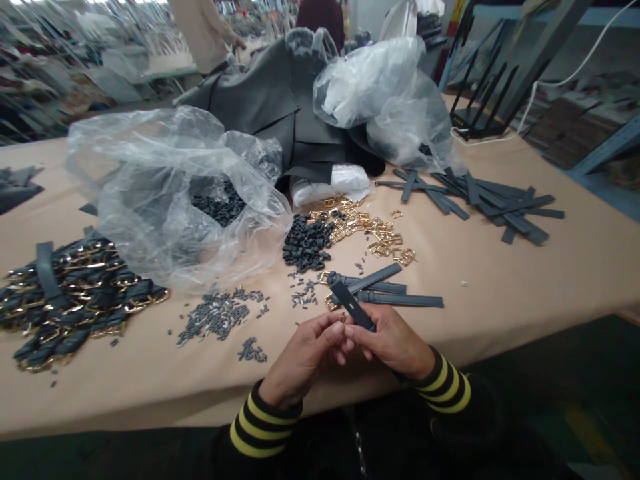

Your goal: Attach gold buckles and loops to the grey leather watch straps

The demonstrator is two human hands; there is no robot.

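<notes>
The dark strap (345, 298), clamped between thumb and fingers of the right hand (397, 340), points its long axis toward 11 o'clock, its slot (351, 307) lying at one o'clock from the left hand's (317, 341) fingertips, pinched together on seemingly a small gold piece (343, 318).

Broad table under smooth tan covering (505, 280) noted. Dark grey leather-like sheets (260, 93) heaped at far side, flanked by crumpled clear plastic bag (150, 173) on left and whitish, bunched plastic bag (370, 80) on right. Black router with slanted antennas (480, 127) set at far right corner; thin white cable (531, 110) strung beside it. Dark grey flat scraps (17, 188) laid at left edge. Beyond table, beige-clothed person (200, 33) and maroon-clothed person (320, 17) partly seen.
</notes>
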